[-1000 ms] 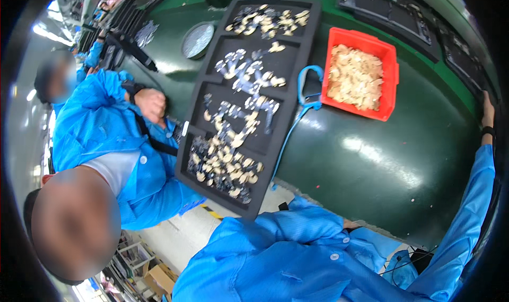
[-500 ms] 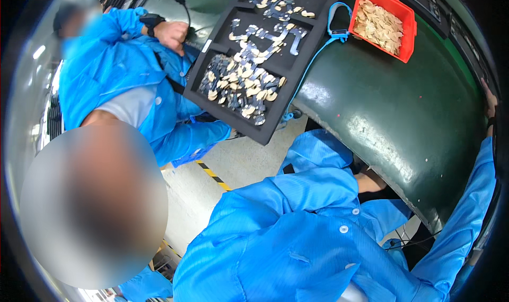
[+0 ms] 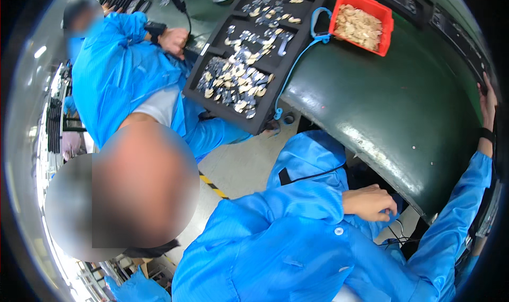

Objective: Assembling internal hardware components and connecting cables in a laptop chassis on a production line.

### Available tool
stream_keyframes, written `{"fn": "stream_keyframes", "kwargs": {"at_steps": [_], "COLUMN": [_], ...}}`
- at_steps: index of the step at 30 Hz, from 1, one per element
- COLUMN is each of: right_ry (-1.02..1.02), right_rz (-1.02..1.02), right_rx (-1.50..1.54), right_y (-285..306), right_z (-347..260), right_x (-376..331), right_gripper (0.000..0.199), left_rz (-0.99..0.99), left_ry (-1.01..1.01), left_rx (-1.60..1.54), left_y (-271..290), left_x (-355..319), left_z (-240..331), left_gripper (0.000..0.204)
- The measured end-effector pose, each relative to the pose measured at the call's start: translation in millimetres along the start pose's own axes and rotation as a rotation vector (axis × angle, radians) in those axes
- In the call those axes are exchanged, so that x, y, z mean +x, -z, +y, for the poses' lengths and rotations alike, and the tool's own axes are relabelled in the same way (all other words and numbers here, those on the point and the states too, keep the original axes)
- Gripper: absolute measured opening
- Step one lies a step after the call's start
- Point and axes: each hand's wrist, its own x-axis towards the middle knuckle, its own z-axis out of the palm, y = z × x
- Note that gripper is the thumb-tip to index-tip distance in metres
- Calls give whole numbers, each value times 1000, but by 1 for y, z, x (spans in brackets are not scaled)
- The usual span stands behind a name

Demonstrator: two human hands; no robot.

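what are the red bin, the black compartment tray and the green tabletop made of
The red rectangular bin looks like moulded plastic: uniform bright colour, thin rim, slight sheen. The black compartment tray seems matte plastic too, with moulded dividers, though the look leaves that open. The dark green tabletop looks like a glossy rubber or vinyl mat, showing bright reflections and scuffs. The person's left hand rests below its edge.

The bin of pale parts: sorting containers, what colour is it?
Red bin, head view.
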Motion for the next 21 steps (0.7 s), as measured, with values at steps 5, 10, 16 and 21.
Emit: {"fn": "stream_keyframes", "kwargs": {"at_steps": [5, 10, 16, 21], "right_ry": [3, -129, -154, -150], "right_rz": [4, -9, -16, 15], "right_rx": [220, 193, -46, -115], "right_y": [-46, -39, -103, -93], "right_z": [-23, -1, -13, -8], "right_x": [-131, -207, -298, -299], "right_gripper": [34, 32, 42, 62], "left_rz": [-114, 597, 877, 866], "left_ry": [-53, 83, 300, 441], "left_rx": [-232, 302, 1005, 897], "left_y": [85, 188, 258, 271], "left_x": [-8, -23, -49, -58], "left_z": [68, 82, 63, 78], "left_gripper": [25, 24, 18, 15]}}
